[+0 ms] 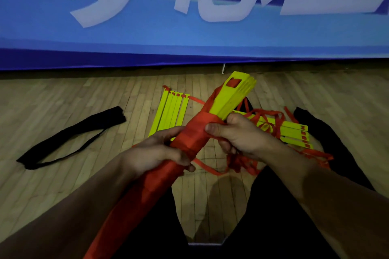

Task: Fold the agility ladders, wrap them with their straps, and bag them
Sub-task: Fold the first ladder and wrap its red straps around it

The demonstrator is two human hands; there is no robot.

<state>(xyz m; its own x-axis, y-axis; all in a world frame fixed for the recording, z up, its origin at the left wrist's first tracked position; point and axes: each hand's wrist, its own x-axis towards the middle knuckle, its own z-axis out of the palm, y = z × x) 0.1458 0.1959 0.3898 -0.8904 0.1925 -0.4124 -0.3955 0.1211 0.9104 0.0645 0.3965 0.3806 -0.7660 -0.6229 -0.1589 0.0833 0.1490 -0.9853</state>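
Note:
A stack of yellow ladder rungs (235, 94) sticks up and away from me, its lower part wound in red strap (193, 132). My left hand (160, 153) grips the red-wrapped bundle from the left, fingers curled over it. My right hand (237, 134) holds the bundle just below the bare yellow end, thumb on top and fingers round a length of strap. More yellow rungs (172, 111) lie on the floor behind the bundle. Another ladder (294, 132) with tangled red straps (267, 120) lies at the right. A black bag (71, 139) lies flat at the left.
A wooden floor (63, 94) runs up to a blue banner (189, 33) with large white characters. Dark cloth (328, 139) lies at the right edge. My legs in dark trousers (273, 216) frame the lower part of the view.

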